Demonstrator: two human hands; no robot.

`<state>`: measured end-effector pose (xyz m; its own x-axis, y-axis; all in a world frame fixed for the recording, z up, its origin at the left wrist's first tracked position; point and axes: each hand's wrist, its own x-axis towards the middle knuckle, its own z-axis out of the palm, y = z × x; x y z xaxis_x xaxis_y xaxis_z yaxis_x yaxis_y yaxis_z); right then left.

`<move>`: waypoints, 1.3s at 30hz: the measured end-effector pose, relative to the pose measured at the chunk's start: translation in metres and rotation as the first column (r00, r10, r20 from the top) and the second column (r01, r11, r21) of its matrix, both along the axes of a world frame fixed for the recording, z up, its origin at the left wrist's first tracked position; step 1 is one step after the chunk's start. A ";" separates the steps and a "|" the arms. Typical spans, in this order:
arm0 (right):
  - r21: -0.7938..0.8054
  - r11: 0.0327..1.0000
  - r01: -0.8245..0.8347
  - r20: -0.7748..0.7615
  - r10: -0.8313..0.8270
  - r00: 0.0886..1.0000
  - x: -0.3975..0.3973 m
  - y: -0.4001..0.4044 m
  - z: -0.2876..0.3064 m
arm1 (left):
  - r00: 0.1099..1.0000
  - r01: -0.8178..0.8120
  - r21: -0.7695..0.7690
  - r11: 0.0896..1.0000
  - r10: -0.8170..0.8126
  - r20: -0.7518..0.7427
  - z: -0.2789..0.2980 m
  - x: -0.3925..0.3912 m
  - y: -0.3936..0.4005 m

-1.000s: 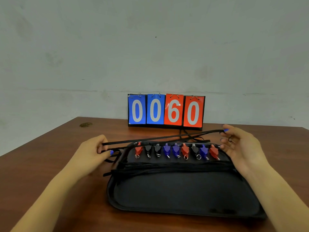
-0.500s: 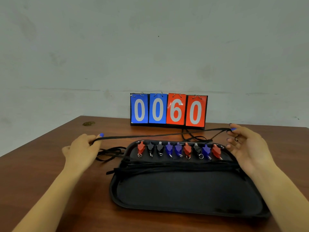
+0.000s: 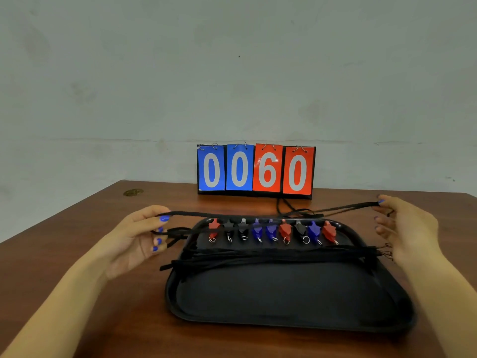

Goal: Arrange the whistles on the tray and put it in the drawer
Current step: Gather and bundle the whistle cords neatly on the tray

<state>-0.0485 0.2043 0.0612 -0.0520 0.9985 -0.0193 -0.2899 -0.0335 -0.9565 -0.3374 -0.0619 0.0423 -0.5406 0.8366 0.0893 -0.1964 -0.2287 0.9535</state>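
Note:
A black tray [image 3: 284, 301] lies on the wooden table. Along its far edge stands a row of several whistles [image 3: 271, 229] in red, black and blue, each with a small metal ring. Their black cords lie bundled across the tray's middle [image 3: 271, 257]. One black lanyard [image 3: 232, 213] is stretched taut above the whistles. My left hand [image 3: 136, 236] pinches its left end between thumb and forefinger, left of the tray. My right hand [image 3: 405, 228] pinches the other end at the tray's right far corner.
A flip scoreboard [image 3: 255, 169] reading 0060 stands at the table's back edge, against the wall. A small brass-coloured disc [image 3: 133, 192] is set in the table at the far left. More loose cord [image 3: 291, 209] lies between the scoreboard and the tray.
Both hands have drawn apart and risen slightly, pulling the lanyard straighter over the whistles. The left hand has turned palm inward.

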 end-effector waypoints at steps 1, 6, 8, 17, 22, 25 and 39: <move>0.003 1.000 0.013 0.021 -0.013 1.000 0.003 0.002 0.000 | 0.999 0.024 -0.017 1.000 -0.025 -0.039 0.000 0.001 -0.001; 0.004 1.000 0.000 0.155 -0.001 0.988 0.012 0.015 -0.005 | 0.975 -0.126 -0.127 0.984 0.100 -0.197 -0.004 0.003 0.007; 0.058 0.998 0.024 0.293 -0.040 0.955 0.014 0.022 -0.012 | 0.952 -0.226 -0.160 0.961 0.183 -0.246 -0.007 0.006 0.011; 0.106 0.991 -0.081 0.774 -0.031 0.632 0.024 0.043 -0.033 | 0.768 -0.402 -0.317 0.859 0.128 -0.627 -0.019 0.002 0.018; 0.094 0.987 -0.129 0.872 -0.019 0.489 0.027 0.047 -0.035 | 0.738 -0.387 -0.372 0.844 0.042 -0.674 -0.022 0.006 0.020; 0.060 0.987 -0.147 0.887 0.014 0.461 0.027 0.050 -0.036 | 0.711 -0.435 -0.354 0.828 0.074 -0.700 -0.023 0.004 0.020; 0.028 0.959 -0.282 0.931 0.078 0.356 0.025 0.035 -0.022 | 0.685 -0.463 -0.224 0.858 0.186 -0.704 -0.018 0.006 0.023</move>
